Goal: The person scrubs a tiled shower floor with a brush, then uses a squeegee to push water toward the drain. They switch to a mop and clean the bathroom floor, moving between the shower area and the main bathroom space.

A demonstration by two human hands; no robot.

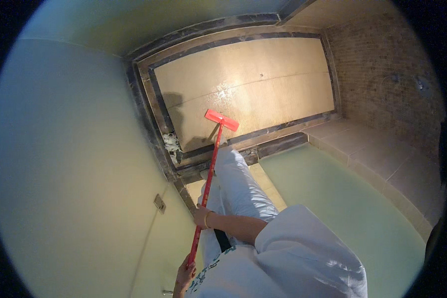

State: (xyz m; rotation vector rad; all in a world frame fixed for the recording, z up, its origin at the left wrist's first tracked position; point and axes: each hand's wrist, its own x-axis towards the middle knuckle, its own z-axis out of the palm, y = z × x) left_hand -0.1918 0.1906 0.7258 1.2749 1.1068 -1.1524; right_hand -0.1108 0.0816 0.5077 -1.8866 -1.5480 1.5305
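Note:
A long red pole with a flat rectangular red head, a floor squeegee or flat mop, slants away from my body. My right hand is wrapped around the middle of the pole, a yellowish band at its wrist. Lower down, my left hand grips the pole near its near end. The head is over the ribbed beige shower floor; whether it touches the floor I cannot tell. One shoe shows beside the pole at the dark stone edge, partly hidden by my white trouser leg.
Crumpled whitish material lies in the shower's near left corner. A dark stone border frames the floor. A mosaic-tiled wall with a metal fixture and a tiled ledge are at right. The left wall stands close.

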